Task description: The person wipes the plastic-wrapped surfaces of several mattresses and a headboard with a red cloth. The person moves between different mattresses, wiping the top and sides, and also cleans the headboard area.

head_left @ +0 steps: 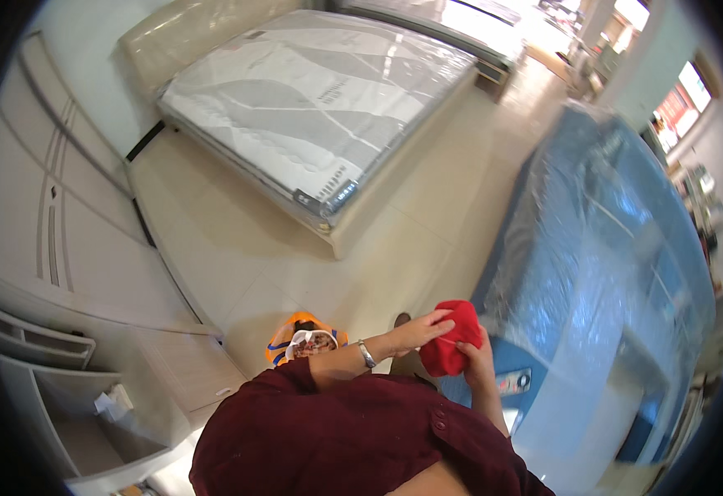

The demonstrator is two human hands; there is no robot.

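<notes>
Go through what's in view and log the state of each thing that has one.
Red cloth item: held between both hands, bunched
Left hand: laid across the red cloth item
Right hand: gripping the red cloth item
Silver bracelet: worn
Orange bag: open, contents showing
Mattress: flat, plastic-wrapped
Blue furniture piece: plastic-covered
Wardrobe doors: shut

You're showing two hands, one left hand (421, 331) and one right hand (477, 360), and you've got one red cloth item (441, 358) between them! One silver bracelet (366, 354) on you, one shoe (401, 318) peeking out, one orange bag (281, 336), one blue plastic-wrapped furniture piece (568, 207), and, ahead of you, two beds: one nearer bed (320, 99), one farther bed (452, 16)!
</notes>
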